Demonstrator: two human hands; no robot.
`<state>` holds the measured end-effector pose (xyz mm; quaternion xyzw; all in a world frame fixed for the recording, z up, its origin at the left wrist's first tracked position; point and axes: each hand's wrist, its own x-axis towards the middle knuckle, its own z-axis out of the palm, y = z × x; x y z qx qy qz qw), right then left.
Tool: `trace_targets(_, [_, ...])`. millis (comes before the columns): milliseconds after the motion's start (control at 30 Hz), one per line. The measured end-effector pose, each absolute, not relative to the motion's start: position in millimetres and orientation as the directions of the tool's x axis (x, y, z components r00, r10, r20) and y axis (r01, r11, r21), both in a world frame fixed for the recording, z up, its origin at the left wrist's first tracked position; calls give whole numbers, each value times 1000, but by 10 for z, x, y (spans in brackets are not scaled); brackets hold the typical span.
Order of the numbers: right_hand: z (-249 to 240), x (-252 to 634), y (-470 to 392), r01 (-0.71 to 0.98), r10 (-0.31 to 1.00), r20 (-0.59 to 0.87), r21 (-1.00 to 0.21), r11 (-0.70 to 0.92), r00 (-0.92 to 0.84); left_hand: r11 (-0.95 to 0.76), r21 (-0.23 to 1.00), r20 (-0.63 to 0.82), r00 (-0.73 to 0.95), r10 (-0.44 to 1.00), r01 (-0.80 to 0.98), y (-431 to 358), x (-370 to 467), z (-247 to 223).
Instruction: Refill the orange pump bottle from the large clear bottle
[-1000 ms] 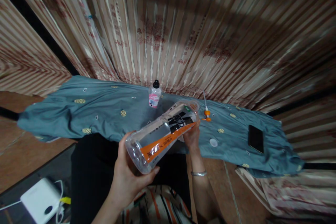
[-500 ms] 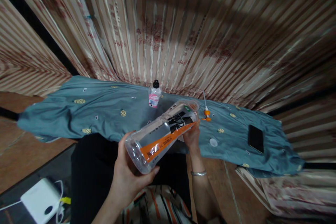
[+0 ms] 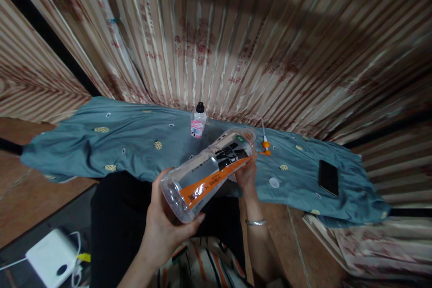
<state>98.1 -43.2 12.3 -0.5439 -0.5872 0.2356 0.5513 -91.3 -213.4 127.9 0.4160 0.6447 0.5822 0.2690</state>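
Observation:
A large clear plastic bottle (image 3: pixel 209 175) with an orange and black label lies tilted between my hands above my lap, its base toward the lower left. My left hand (image 3: pixel 168 225) is wrapped round the base end. My right hand (image 3: pixel 247 173), with a bangle on the wrist, holds the other end from below, its fingers partly hidden behind the bottle. Beyond the bottle, a small black-capped bottle (image 3: pixel 198 122) with a pink label stands upright on the blue-green cloth (image 3: pixel 135 121). An orange pump head (image 3: pixel 266 145) with a thin tube lies to the right.
A small white disc (image 3: pixel 274 182) and a black phone (image 3: pixel 328 177) lie on the cloth at the right. At the lower left, a white box-like device (image 3: pixel 52 256) with cables rests on a dark surface. Striped curtains (image 3: pixel 229 45) hang behind the cloth.

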Motion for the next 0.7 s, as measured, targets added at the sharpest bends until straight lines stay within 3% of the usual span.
trace_targets(700, [155,982,-449,388,900,399,-868,310,174,-12,965,138,-468,873,263,-2126,-972,1240])
